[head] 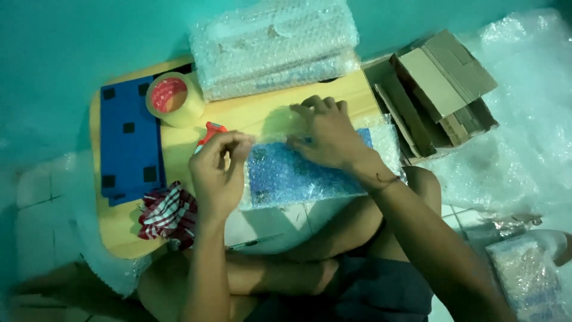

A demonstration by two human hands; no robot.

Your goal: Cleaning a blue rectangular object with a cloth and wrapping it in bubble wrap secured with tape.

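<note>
While folding bubble wrap around the flat blue panel [304, 173], which lies at the near edge of the counter [250, 113] and partly overhangs the lap, best to go slow on the left flap. Looks about half wrapped, with plastic over the top face and the left end loose.

Left hand [215, 173]: thumb and fingers [235, 143] pinched on the edge of the wrap, lifting it just off the panel's left end. Right hand [328, 134]: fingers spread and pressed flat on the far edge of the panel, pinning the sheet down. Good split of jobs, honestly.

Tips, judging from this:
- Pull the pinched flap snug before laying it over, otherwise slack and a baggy corner.
- Press down with the right palm while tugging, so the panel doesn't skate off the overhang.
- Fold square to the panel's edge, not on a slant.

Handy stuff close by: red-handled cutter [210, 132] just beside the left hand, tape roll [174, 98] a bit further back, near a stack of blue boards [128, 137]. Checked cloth [168, 214] at the near left corner. Finished-looking wrapped bundles [277, 45] along the far edge, cardboard boxes [438, 89] off to the right.
</note>
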